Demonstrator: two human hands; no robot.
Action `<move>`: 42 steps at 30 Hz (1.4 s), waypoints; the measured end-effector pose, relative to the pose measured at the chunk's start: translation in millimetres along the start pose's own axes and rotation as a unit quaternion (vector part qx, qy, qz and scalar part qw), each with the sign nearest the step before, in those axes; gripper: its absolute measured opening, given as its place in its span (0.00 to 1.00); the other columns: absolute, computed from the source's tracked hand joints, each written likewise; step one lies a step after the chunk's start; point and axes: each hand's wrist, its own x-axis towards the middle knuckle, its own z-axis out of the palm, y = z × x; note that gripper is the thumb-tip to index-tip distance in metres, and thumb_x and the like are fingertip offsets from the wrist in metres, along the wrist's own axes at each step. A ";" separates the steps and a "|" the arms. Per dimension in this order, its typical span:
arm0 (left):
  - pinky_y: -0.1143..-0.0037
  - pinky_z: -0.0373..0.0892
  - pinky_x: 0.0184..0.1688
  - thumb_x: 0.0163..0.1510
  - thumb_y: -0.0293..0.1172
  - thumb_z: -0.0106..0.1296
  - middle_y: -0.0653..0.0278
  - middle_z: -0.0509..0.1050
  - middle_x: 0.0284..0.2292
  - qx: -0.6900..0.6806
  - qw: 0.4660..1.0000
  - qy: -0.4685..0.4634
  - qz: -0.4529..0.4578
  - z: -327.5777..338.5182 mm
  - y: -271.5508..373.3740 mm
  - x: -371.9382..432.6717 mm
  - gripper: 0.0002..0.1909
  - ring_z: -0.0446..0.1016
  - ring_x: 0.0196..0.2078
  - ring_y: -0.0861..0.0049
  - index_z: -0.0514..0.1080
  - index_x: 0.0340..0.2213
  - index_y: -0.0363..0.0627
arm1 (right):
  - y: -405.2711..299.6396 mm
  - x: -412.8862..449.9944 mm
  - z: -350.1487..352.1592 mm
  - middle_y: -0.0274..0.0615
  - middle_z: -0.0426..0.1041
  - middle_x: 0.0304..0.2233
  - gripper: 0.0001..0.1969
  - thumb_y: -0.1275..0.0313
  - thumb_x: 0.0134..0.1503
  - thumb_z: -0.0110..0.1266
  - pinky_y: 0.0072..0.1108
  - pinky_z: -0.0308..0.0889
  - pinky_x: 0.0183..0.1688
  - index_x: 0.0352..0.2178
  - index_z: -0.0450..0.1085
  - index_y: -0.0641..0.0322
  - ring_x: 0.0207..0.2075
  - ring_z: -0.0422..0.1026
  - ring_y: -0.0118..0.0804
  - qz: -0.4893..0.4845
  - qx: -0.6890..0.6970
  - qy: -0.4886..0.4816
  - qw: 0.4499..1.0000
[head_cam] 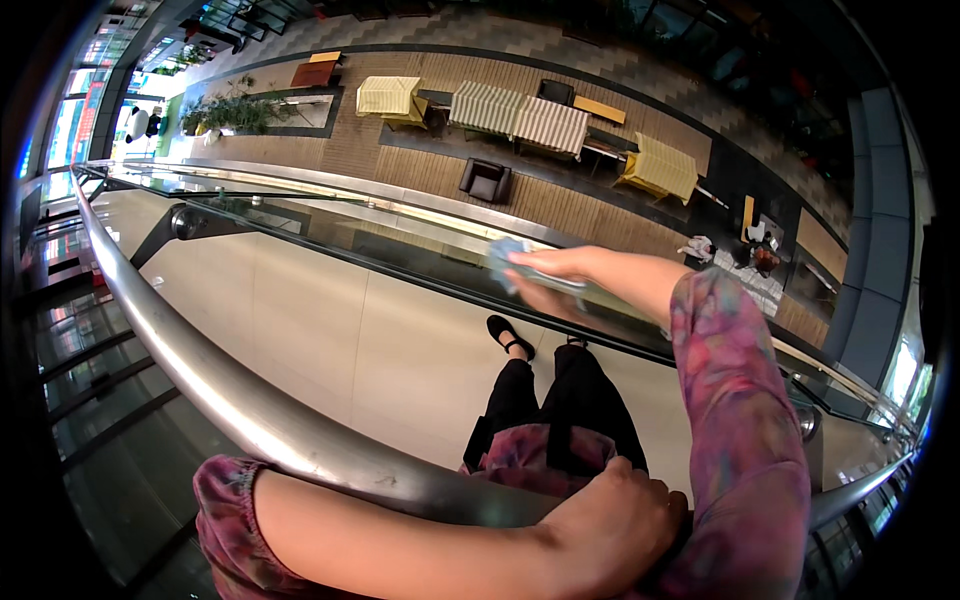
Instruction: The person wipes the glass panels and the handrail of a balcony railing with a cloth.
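Note:
My right hand (551,262) reaches over the glass balustrade panel (420,259) with a light blue-grey cloth (508,262) held at its fingertips. Cloth and fingers are blurred, and their reflection shows in the glass just below. Close to the camera, my left forearm lies across the thick steel handrail (225,405). My left hand (622,510) is curled near my chest at the bottom; its fingers are mostly hidden, and a dark thing shows beside it, so whether it holds something cannot be told.
A metal bracket (184,223) joins the railing at the left. Beyond the glass lies a lower floor with striped fabric-covered tables (487,109), a dark armchair (486,180), benches, plants (236,112) and seated people (761,259). My feet stand on pale tiles (315,322).

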 end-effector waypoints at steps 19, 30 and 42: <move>0.74 0.64 0.31 0.41 0.41 0.49 0.59 0.71 0.25 -0.135 0.990 0.037 -0.019 -1.6 -2.0 1.4 0.20 0.71 0.29 0.69 0.67 0.34 0.38 | 178.9 -85.3 -53.2 0.40 0.67 0.39 0.30 0.42 0.53 0.27 0.32 0.58 0.43 0.39 0.65 0.52 0.42 0.64 0.39 0.227 0.109 0.010 0.968; 0.69 0.65 0.27 0.40 0.43 0.50 0.57 0.70 0.21 -0.095 0.994 0.045 0.028 -4.8 -12.1 -0.2 0.20 0.70 0.27 0.65 0.68 0.30 0.38 | -97.2 -2.1 20.9 0.45 0.55 0.52 0.34 0.40 0.51 0.31 0.29 0.47 0.53 0.47 0.61 0.57 0.53 0.52 0.39 -0.202 -0.061 -0.087 0.974; 0.66 0.67 0.27 0.45 0.52 0.45 0.52 0.71 0.20 -0.090 0.996 -0.006 0.016 14.3 -25.0 0.5 0.23 0.71 0.25 0.58 0.69 0.30 0.42 | 155.6 -168.5 -32.8 0.28 0.66 0.37 0.32 0.38 0.49 0.32 0.21 0.57 0.41 0.41 0.67 0.49 0.37 0.62 0.27 0.188 0.033 0.070 0.979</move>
